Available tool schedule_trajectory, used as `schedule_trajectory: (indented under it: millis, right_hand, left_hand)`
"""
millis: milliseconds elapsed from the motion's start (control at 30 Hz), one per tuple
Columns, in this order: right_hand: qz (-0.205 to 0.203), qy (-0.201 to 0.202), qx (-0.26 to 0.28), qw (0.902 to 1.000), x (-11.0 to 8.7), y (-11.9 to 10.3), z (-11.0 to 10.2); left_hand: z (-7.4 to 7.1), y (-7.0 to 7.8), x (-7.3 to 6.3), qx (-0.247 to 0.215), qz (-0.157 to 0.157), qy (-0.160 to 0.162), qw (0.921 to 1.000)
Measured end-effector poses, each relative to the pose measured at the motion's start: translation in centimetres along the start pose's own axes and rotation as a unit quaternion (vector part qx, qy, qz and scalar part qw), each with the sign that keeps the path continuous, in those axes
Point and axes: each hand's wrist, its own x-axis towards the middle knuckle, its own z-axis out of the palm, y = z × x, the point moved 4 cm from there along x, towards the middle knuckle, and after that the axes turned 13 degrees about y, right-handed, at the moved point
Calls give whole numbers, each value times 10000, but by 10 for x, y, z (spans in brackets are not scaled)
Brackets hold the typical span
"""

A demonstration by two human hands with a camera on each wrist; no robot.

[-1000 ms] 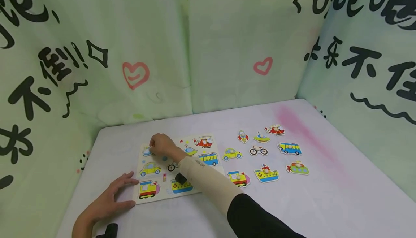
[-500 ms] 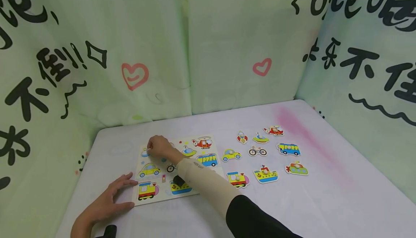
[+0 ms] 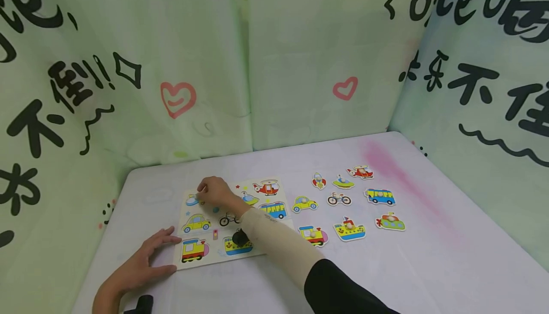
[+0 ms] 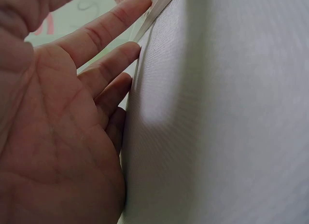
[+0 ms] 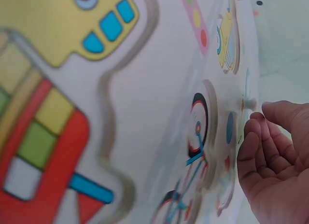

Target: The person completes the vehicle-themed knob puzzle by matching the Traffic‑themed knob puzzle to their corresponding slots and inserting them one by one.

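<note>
My left hand (image 3: 147, 264) lies at the left edge of a white wooden peg puzzle board (image 3: 216, 253), fingers spread and fingertips right at its edge. In the left wrist view its palm (image 4: 63, 127) shows nothing held. My right hand (image 3: 216, 192) is over the board's far left corner, fingers loosely curled beside a blue-and-white vehicle shape (image 3: 192, 200), partly hidden. In the right wrist view a small knob (image 5: 249, 104) stands just beyond the thumb tip, outside the fingers. A yellow car recess (image 3: 197, 223) and a train recess (image 3: 194, 250) show on the board.
Several loose knobbed pieces lie right of the board: car (image 3: 304, 203), train (image 3: 313, 236), ship (image 3: 350, 230), submarine (image 3: 390, 222), bus (image 3: 380, 197), bicycle (image 3: 339, 199), rocket (image 3: 319, 181), flying saucer (image 3: 343, 182) and helicopter (image 3: 360, 172). Printed curtains (image 3: 291, 114) surround the white table.
My right hand has shifted slightly left and then back right over the board's corner. The left hand and the loose pieces have stayed in place.
</note>
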Motion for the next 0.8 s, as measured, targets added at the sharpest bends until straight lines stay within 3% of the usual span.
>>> schedule_trajectory:
  millis: [367, 800]
  right_hand:
    - [456, 197, 1031, 9934, -7, 15, -15]
    - [589, 116, 1480, 9872, -17, 15, -29]
  left_hand:
    - [0, 2, -1, 62, 163, 57, 9998]
    - [2, 2, 1, 55, -246, -73, 9997]
